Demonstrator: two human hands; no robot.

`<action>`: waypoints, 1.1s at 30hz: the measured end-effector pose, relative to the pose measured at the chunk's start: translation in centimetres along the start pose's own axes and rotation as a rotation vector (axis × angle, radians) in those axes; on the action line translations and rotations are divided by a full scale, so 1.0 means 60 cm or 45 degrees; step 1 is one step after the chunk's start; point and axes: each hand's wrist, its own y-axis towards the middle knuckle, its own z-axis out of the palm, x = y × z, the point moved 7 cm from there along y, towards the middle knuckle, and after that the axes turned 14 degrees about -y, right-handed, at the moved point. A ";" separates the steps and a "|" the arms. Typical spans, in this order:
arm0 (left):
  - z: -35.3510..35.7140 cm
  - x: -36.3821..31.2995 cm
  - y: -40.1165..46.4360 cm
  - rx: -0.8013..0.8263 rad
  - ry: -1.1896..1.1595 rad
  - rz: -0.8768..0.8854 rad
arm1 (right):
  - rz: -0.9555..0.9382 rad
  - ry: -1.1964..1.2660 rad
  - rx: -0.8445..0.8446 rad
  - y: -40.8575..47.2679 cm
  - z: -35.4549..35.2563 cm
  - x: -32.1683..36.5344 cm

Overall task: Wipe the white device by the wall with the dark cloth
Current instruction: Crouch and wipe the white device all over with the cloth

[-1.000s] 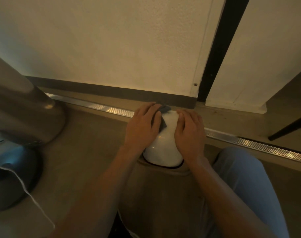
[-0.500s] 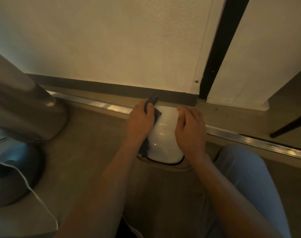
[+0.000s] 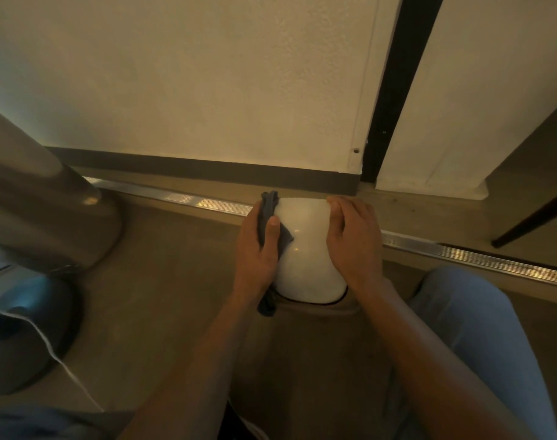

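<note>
At the far left a large grey rounded object (image 3: 39,211) leans over a dark round base (image 3: 23,338), with a thin white cord (image 3: 64,369) trailing across the floor (image 3: 175,281); none of it concerns our job. Moving right, our left hand (image 3: 255,249) presses the dark cloth (image 3: 269,223) against the left flank of the white device (image 3: 305,249); the thumb lies over the cloth and pins it to the shell, while the other fingers are hidden round the side, so we cannot tell how they lie. Cloth ends poke out above and below the hand. The device sits on the floor just before the metal floor strip (image 3: 182,198) and the wall (image 3: 207,90). Further right, our right hand (image 3: 355,242) cups its right flank, fingers together and wrapped over the curve, steadying it; a knee in light trousers (image 3: 471,328) follows. We judge the wiping mid-course; the left side is being worked, and the top, right side and back look yet to be covered, though we cannot see dirt either way.
</note>
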 end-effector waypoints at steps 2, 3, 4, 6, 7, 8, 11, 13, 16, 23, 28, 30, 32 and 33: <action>0.014 -0.003 -0.005 0.005 -0.018 0.039 | -0.006 -0.004 -0.002 0.003 -0.008 -0.010; 0.020 -0.007 -0.004 0.016 -0.016 0.057 | -0.010 -0.006 -0.006 0.004 -0.011 -0.014; 0.026 -0.012 -0.002 0.032 -0.003 0.074 | -0.012 -0.007 -0.011 0.005 -0.012 -0.018; 0.032 -0.020 0.010 0.077 0.020 0.040 | -0.005 -0.008 -0.018 0.006 -0.014 -0.022; 0.035 -0.021 0.022 0.084 0.020 -0.044 | -0.003 -0.007 -0.025 0.006 -0.014 -0.022; 0.037 -0.020 0.038 0.068 0.035 -0.151 | -0.003 -0.010 -0.033 0.006 -0.015 -0.021; 0.052 -0.033 0.092 0.046 0.345 -0.269 | -0.007 -0.046 -0.048 0.006 -0.016 -0.017; 0.071 -0.055 0.108 0.099 0.587 -0.086 | 0.000 -0.042 -0.038 0.008 -0.017 -0.016; 0.089 -0.078 0.068 0.161 0.735 0.295 | -0.003 -0.037 -0.056 0.008 -0.021 -0.014; 0.052 -0.056 0.010 0.267 0.638 0.426 | -0.016 -0.008 -0.029 0.008 -0.018 -0.022; 0.102 -0.060 0.140 0.314 0.862 -0.146 | -0.004 -0.032 -0.026 0.011 -0.016 -0.020; 0.134 -0.080 0.125 0.386 1.002 0.121 | -0.015 -0.036 -0.056 0.010 -0.019 -0.019; 0.139 -0.094 0.074 0.377 0.983 0.413 | -0.030 -0.055 -0.085 0.011 -0.020 -0.018; 0.132 -0.095 0.048 0.357 0.962 0.505 | -0.036 -0.057 -0.094 0.011 -0.019 -0.018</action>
